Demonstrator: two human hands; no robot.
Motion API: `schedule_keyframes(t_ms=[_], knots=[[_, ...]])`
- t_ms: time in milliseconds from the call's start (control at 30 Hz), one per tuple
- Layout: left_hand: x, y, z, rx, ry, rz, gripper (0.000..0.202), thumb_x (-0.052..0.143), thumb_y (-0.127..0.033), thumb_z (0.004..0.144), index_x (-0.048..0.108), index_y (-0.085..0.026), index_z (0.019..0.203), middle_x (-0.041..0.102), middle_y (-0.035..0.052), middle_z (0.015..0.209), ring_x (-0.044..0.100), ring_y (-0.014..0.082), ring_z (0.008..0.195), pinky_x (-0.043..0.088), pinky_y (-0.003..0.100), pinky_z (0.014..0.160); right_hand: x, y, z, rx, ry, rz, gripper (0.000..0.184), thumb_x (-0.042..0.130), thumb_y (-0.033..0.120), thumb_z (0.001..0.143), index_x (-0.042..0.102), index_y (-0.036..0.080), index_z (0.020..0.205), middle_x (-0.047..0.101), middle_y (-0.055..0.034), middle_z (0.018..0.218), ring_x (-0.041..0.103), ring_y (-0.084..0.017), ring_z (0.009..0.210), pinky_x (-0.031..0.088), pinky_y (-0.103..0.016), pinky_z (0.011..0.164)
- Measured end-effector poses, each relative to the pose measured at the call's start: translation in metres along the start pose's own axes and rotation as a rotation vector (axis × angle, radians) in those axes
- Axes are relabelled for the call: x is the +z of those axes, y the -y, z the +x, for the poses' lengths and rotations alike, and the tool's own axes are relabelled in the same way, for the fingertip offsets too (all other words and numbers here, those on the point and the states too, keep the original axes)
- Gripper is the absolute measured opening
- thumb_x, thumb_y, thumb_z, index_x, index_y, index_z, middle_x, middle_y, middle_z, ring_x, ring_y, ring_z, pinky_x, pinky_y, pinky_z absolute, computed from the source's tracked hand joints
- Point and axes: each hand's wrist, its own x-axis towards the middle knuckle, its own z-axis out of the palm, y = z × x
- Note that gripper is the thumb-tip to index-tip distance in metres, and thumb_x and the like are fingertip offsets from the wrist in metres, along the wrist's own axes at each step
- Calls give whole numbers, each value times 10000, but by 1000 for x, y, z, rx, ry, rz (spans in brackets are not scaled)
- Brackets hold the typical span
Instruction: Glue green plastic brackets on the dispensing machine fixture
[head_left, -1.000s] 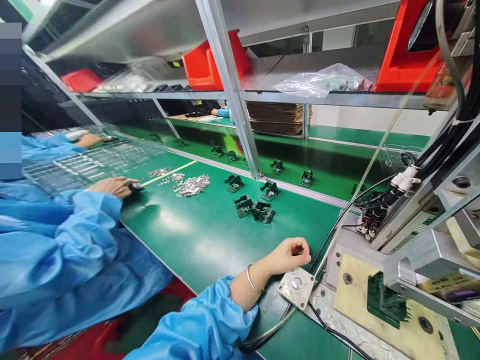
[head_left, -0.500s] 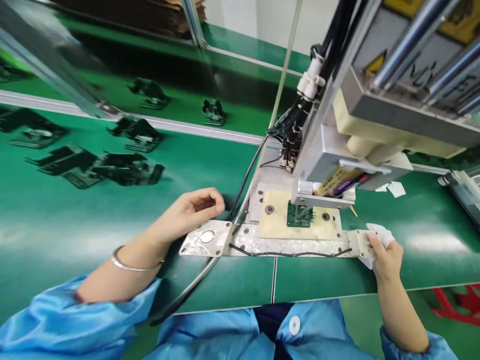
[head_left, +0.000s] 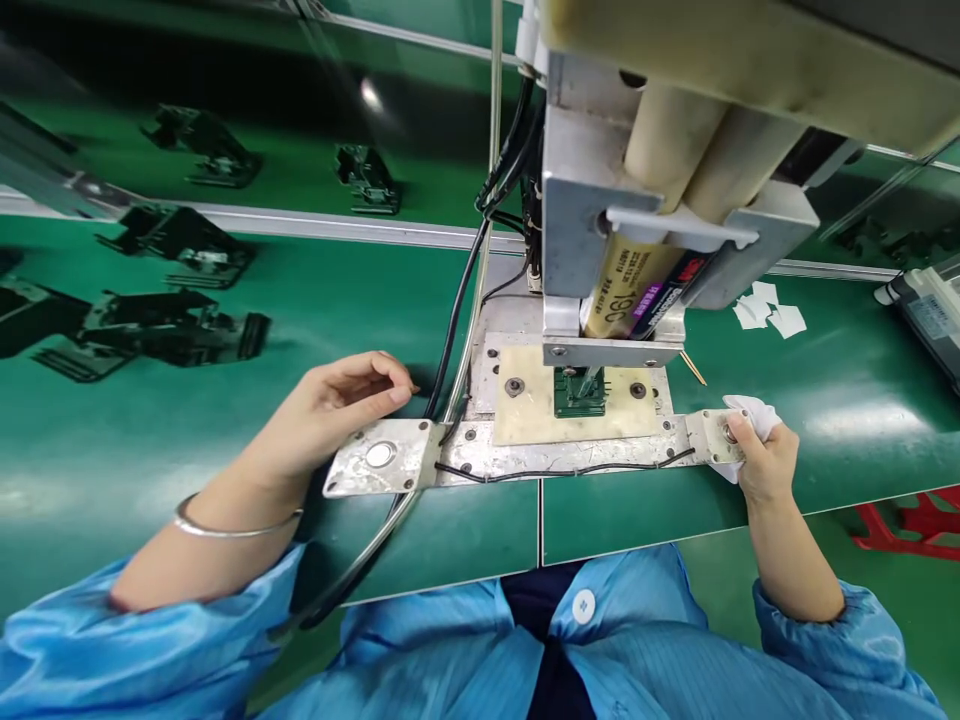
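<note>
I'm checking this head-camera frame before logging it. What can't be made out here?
- Green part in the fixture: its top is hidden by the dispenser head, head view.
- Right button: covered by the right hand and its white cloth; a press can't be confirmed.
- Black parts at left: motion-blurred, details unreadable.
- Cartridge label: partly hidden by the bracket, too small to read.

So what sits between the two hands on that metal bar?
In the head view, between the left hand and right hand, the bar carries a beige plate holding a green part, under the dispenser head.
</note>
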Motion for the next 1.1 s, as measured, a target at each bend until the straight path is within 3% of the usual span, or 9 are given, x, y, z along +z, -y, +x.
schedule_keyframes(t_ms=[133, 467, 533, 633, 733, 900, 1000, 1100], knots=[[-1, 0, -1, -4, 5, -14, 343, 761, -444, 767, 600, -142, 803, 555, 16, 815, 472, 134, 746, 354, 247, 672, 1, 3, -1, 24, -9, 4, 512, 806, 585, 677, 756, 126, 900, 675, -77, 770, 617, -235, 696, 502, -342, 647], [-2, 3, 2, 36, -20, 5, 274, 759, -434, 729, 642, -192, 782, 577, 34, 788, 498, 152, 697, 397, 254, 602, 1, 9, -2, 44, -4, 19, 504, 821, 584, 676, 758, 147, 920, 669, -67, 773, 617, -246, 704, 502, -345, 643], [-2, -2, 0, 59, -10, 43, 269, 754, -423, 736, 650, -198, 842, 607, 39, 852, 546, 161, 754, 454, 262, 661, -1, 8, -2, 39, 13, 12, 493, 816, 581, 693, 759, 149, 924, 671, -69, 787, 617, -245, 713, 497, -345, 651], [0, -17, -3, 135, -27, 136, 333, 762, -410, 742, 638, -217, 984, 642, 47, 1018, 610, 205, 975, 495, 320, 929, -1, 7, -3, 39, 23, 11, 474, 815, 571, 705, 762, 153, 921, 674, -71, 807, 613, -240, 724, 488, -338, 654], [16, -42, -3, 190, 16, 243, 525, 782, -473, 724, 590, -244, 1155, 644, 55, 1138, 605, 252, 1114, 464, 403, 1059, 0, 9, -5, 42, 9, 18, 453, 829, 557, 691, 768, 159, 899, 664, -59, 779, 593, -220, 701, 478, -321, 640], [70, -85, 12, 174, 247, 362, 799, 791, -582, 657, 499, -221, 1307, 548, 107, 1364, 540, 324, 1249, 459, 494, 1081, 1, 12, -5, 66, 0, 36, 465, 840, 553, 671, 770, 156, 902, 675, -63, 788, 597, -222, 712, 483, -328, 664], [95, -96, 24, 121, 331, 303, 777, 789, -548, 647, 521, -161, 1265, 596, 138, 1266, 589, 314, 1158, 481, 490, 1050, 0, 10, -5, 61, 6, 17, 482, 827, 565, 682, 768, 150, 921, 679, -70, 793, 598, -230, 713, 483, -330, 652], [104, -104, 29, 70, 373, 193, 558, 768, -487, 677, 603, -148, 1088, 661, 85, 1001, 637, 245, 946, 539, 423, 941, -1, 6, -7, 69, 16, -3, 479, 813, 571, 704, 769, 156, 940, 692, -75, 823, 612, -241, 739, 486, -334, 673]])
